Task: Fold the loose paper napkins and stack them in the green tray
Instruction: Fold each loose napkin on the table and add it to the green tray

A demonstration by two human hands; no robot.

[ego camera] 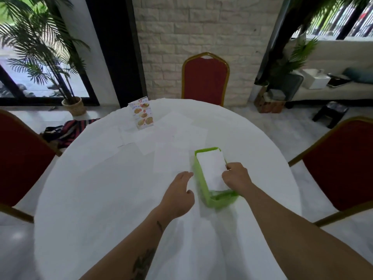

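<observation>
A green tray (200,182) stands on the round white table, right of centre. A folded white napkin (212,168) lies inside it. My right hand (236,175) rests at the tray's right rim, its fingers curled against the napkin's right edge. My left hand (178,196) hovers just left of the tray, fingers apart and holding nothing. Several loose unfolded napkins (171,161) lie flat on the tablecloth beyond my hands, hard to tell from the white cloth.
A menu card (141,113) stands upright at the table's far left. Red chairs stand at the far side (205,79), left (22,158) and right (341,164). A potted palm (74,106) and a striped bag (68,130) sit on the floor.
</observation>
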